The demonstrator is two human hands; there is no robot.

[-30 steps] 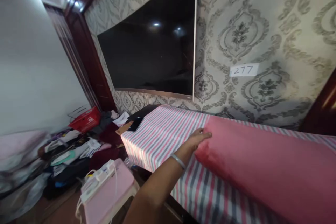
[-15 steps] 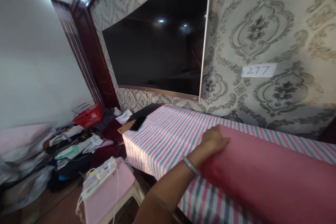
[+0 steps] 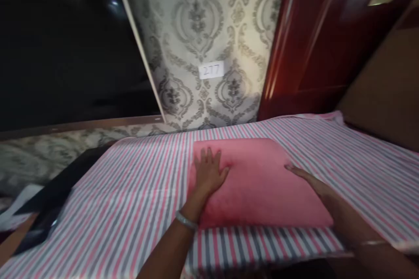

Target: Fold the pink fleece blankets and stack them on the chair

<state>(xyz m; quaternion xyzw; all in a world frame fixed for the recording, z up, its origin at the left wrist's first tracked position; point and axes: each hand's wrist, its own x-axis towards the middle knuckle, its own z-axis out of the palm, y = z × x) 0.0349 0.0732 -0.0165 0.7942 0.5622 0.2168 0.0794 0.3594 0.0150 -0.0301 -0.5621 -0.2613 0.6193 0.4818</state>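
A pink pillow (image 3: 262, 187) lies on the bed's striped pink, grey and white sheet (image 3: 108, 200). My left hand (image 3: 209, 172) rests flat on the pillow's left part, fingers spread, with a metal bangle on the wrist. Along the pillow's right edge lies my right hand (image 3: 309, 181), its fingers pressing against the fabric. Neither hand is closed around the pillow.
A curved black wall-mounted television (image 3: 65, 52) fills the upper left. Beside it, a patterned wall carries a paper label reading 277 (image 3: 211, 70). A dark red wooden panel (image 3: 304, 43) and a brown board (image 3: 382, 83) stand behind the bed at right.
My view has swung right along the bed. My right hand has come into view on the pillow, and my left hand now lies on the pillow's top instead of at its end.
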